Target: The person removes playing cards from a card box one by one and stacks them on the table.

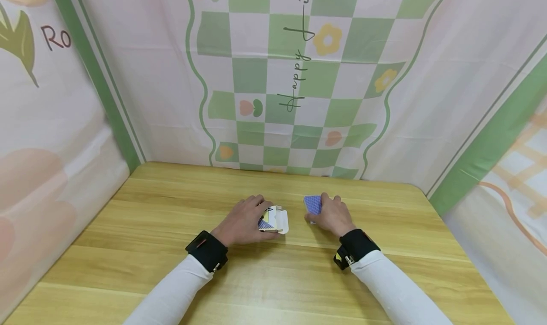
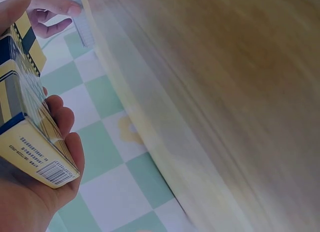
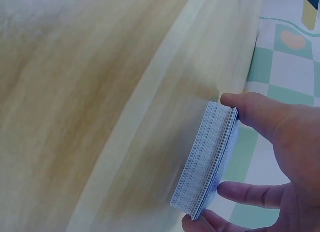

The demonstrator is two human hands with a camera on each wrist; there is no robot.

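Observation:
A playing-card box (image 1: pixel 268 220) with its white end flap folded out lies in the grip of my left hand (image 1: pixel 245 220). In the left wrist view the box (image 2: pixel 37 147) shows a barcode on its near end, with fingers curled along its side. To the right, my right hand (image 1: pixel 335 214) holds a deck of blue-backed cards (image 1: pixel 313 204) by its edges. The right wrist view shows the deck (image 3: pixel 205 159) as a thick stack, thumb at one end and fingers at the other. The box and the deck are apart, the box's flap facing the deck.
Both hands are over a wood-grain table (image 1: pixel 273 277). Behind its far edge hangs a green-and-white checked curtain (image 1: pixel 282 78), with more printed cloth (image 1: pixel 55 182) on the left and right sides. Each wrist wears a black strap (image 1: pixel 359 246).

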